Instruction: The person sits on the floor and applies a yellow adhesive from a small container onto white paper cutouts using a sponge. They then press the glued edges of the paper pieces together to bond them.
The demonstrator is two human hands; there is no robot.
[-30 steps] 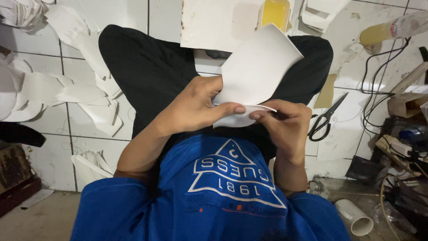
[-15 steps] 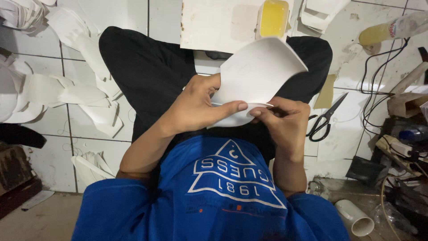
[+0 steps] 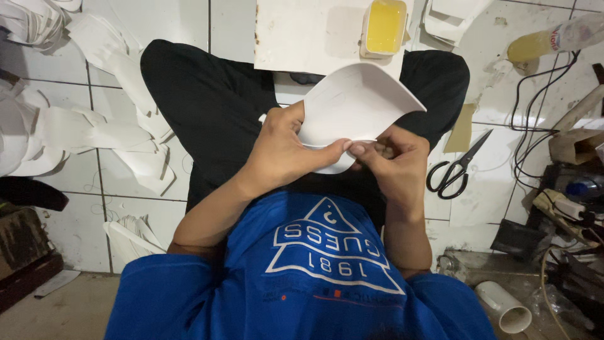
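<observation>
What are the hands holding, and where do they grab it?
Both the left hand and right hand pinch a curved white sheet along its lower edge.

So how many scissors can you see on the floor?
1. The black scissors lie open on the white tiled floor, off to the side of the right hand. More could be hidden in the cluttered corner by the cables.

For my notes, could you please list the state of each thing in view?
White sheet: curved, pinched at its lower edge by both hands.
Left hand: fingers shut on sheet.
Right hand: fingers shut on sheet.
Scissors: slightly open, on floor.
Yellow tray: filled.
</observation>
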